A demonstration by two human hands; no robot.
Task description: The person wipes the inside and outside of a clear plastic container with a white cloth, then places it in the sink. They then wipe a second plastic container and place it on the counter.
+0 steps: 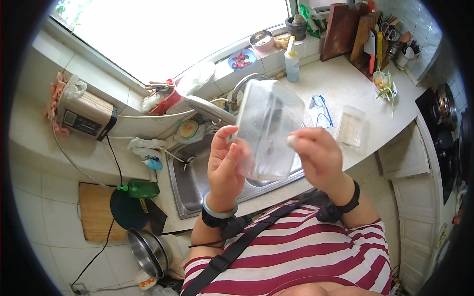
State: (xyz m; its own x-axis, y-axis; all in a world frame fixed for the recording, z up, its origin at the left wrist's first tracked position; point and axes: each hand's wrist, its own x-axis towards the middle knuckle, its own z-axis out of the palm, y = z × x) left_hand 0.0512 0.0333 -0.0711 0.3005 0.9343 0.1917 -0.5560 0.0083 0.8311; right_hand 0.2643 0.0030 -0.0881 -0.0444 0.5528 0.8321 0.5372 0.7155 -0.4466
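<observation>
A clear plastic container [272, 129] is raised above the stainless steel sink [198, 174], tilted, with my left hand [227, 159] gripping its left side. Close to the container's right side is my right hand [318, 151], its fingertips pinched on a small white thing [291, 141] that I cannot identify. Behind the container the curved faucet [244, 83] is partly hidden. On the counter to the right lie a blue-and-clear packet or sheet [320, 111] and a second clear plastic container [350, 125].
A spray bottle [292, 66] stands by the window ledge, near a blue dish of red peppers [242, 60]. Knives and cutting boards [342, 29] are at the back right. A green bottle [142, 189] lies left of the sink, above steel bowls [146, 251]. The stove [439, 137] is far right.
</observation>
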